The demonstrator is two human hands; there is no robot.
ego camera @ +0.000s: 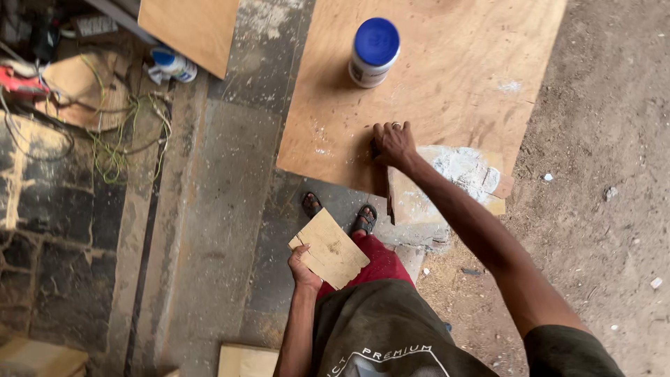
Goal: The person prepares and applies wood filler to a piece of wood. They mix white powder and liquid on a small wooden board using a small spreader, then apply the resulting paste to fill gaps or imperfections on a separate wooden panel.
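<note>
**Plywood sheet pressed flat, offcut kept in the other hand**

The plywood sheet lies on the ground ahead of the person's sandalled feet, its near edge over a smaller board dusted with white powder. The right hand rests on that near edge, fingers spread and pressing down, gripping nothing. The left hand is closed round a small plywood offcut, held low by the red trousers. A white tub with a blue lid stands far on the sheet. To do this well, I judge the palm should bear down evenly, well apart from the tub.
</note>
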